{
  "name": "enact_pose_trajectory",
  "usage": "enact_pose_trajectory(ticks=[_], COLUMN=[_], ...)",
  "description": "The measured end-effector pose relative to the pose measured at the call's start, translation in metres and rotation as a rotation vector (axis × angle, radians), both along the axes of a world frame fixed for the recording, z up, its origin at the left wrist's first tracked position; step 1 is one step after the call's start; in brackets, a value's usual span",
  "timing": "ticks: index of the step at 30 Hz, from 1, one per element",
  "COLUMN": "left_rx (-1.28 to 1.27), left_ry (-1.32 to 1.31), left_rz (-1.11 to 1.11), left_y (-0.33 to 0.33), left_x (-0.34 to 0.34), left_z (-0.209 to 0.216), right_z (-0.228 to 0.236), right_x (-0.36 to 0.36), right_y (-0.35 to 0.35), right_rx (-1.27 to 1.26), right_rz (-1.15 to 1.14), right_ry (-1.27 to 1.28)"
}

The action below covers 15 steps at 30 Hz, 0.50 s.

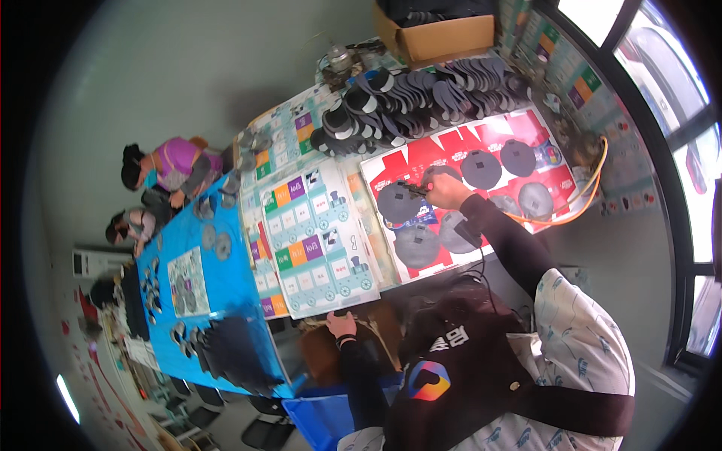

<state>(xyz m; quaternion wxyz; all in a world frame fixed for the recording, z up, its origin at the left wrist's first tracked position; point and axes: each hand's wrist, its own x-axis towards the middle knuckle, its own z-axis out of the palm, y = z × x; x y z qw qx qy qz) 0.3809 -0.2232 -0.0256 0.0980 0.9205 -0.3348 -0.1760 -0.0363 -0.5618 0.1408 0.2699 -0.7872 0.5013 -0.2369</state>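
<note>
My right hand (447, 191) is closed around a dark hand tool (410, 188), whose exact kind I cannot make out. The tool's front end is over a round dark grey fabric piece (397, 204) on a red and white printed board (453, 149). More round grey pieces lie flat on this board, among them one at the front (417, 246) and one at the far right (518, 158). My left hand (342, 325) is low by the table's front edge, close to a printed sheet (331, 289); its fingers look apart and hold nothing visible.
Stacked dark cap pieces (421, 98) line the board's back, with a cardboard box (449, 39) behind. An orange hose (594, 184) loops at the right. Two people (177, 161) work at a blue-covered table (226, 278) on the left. A blue bin (320, 421) stands below.
</note>
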Motion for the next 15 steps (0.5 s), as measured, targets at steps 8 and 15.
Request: enact_pose_trajectory(ticks=[8,15], left_rx=[0.278,0.466], left_ry=[-0.024,0.250], left_rz=[-0.212,-0.213], left_y=[-0.101,-0.150], left_x=[0.053,0.064], left_z=[-0.064,-0.065], right_z=[0.028,0.032], right_x=[0.009,0.015], right_y=[0.009,-0.004], right_rx=[0.226,0.222], right_rz=[0.056,-0.002], right_ry=[0.058,0.132])
